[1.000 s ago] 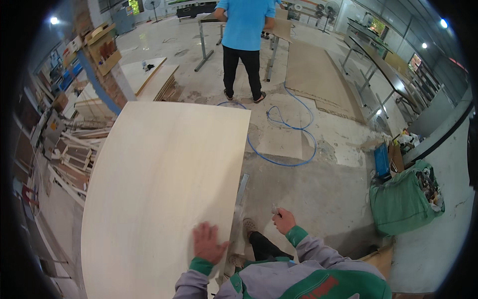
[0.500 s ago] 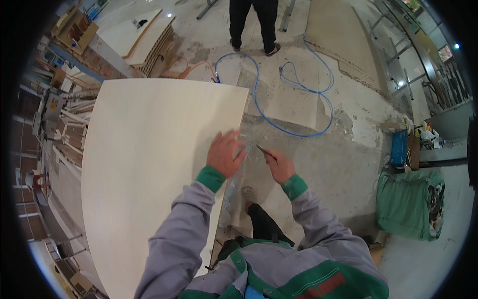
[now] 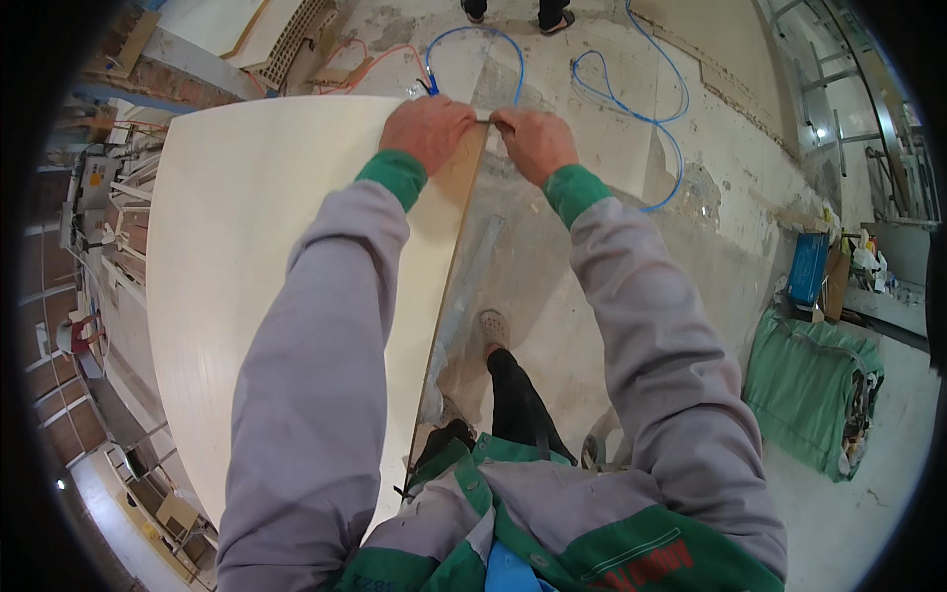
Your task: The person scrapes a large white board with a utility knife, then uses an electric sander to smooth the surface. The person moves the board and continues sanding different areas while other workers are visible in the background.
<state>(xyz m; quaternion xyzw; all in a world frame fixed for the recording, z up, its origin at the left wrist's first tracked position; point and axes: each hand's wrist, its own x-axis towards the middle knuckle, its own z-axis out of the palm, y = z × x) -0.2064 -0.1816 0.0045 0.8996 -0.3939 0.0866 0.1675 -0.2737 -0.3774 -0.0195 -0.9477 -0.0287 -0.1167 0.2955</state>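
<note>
A large pale cream panel [image 3: 276, 276] lies to my left, its long right edge running away from my body. Both my arms reach forward to its far right corner. My left hand [image 3: 426, 134] is over that corner, its fingers closed around one end of a small thin metal tool [image 3: 483, 121]. Just past the panel's edge, my right hand [image 3: 538, 144] pinches the other end. The tool spans the short gap between my hands at the edge. My fingers hide most of it, so its exact kind cannot be told.
A blue air hose [image 3: 612, 99] loops over the concrete floor, near a thin orange hose [image 3: 370, 51]. Another person's feet [image 3: 554, 22] stand at the top. At right are a green sack [image 3: 804, 395] and a blue box [image 3: 808, 266]. Wood scraps [image 3: 128, 222] lie left of the panel.
Both hands have moved forward to the panel's far corner and come together. My left hand, spread over the panel before, now grips the tool that my right hand alone held.
</note>
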